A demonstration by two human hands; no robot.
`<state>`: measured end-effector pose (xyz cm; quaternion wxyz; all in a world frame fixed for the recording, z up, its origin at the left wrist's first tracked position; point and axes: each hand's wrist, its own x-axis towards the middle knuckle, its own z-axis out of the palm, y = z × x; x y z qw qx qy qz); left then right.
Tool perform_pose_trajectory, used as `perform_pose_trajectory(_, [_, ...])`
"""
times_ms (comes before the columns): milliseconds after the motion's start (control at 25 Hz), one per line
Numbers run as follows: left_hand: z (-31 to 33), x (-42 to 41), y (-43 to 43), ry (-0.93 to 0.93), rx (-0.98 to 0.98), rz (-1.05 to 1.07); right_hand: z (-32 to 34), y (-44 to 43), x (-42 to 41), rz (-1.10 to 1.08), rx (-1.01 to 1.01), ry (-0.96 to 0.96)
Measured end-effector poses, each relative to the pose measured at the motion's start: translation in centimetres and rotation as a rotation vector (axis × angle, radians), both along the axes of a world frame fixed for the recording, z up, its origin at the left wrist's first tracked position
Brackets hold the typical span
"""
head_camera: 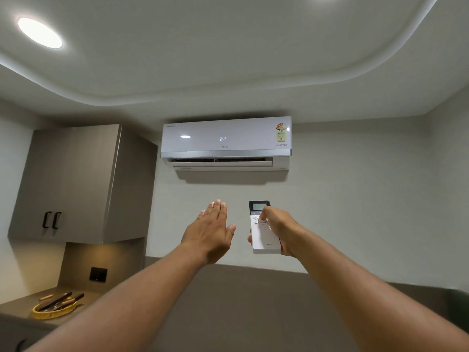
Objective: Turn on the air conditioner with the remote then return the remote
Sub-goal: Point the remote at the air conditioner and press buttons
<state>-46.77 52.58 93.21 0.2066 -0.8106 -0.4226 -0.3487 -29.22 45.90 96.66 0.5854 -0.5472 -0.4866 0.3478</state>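
A white wall-mounted air conditioner point(225, 142) hangs high on the wall ahead. Its front panel shows a lit "24°" and the bottom louvre stands slightly open. Below it, my right hand point(281, 231) grips a white remote point(264, 237) with a dark top and a small screen, pointed up at the unit, with my thumb resting on the upper buttons. To the left of the remote, my left hand point(212, 229) is raised flat, fingers together and straight, holding nothing.
A grey wall cupboard point(81, 184) with two black handles hangs at the left. Under it, a counter carries a yellow woven tray point(54, 309) with dark utensils. A black wall socket point(98, 274) sits above the counter. A round ceiling light point(39, 33) glows at the upper left.
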Motion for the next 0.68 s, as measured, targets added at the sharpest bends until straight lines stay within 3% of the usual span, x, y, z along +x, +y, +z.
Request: perform_pose_trajectory(680, [-0.25,-0.70,0.18,-0.003,0.005,0.006,-0.39,0.08,-0.57,-0.014,-0.003,-0.002])
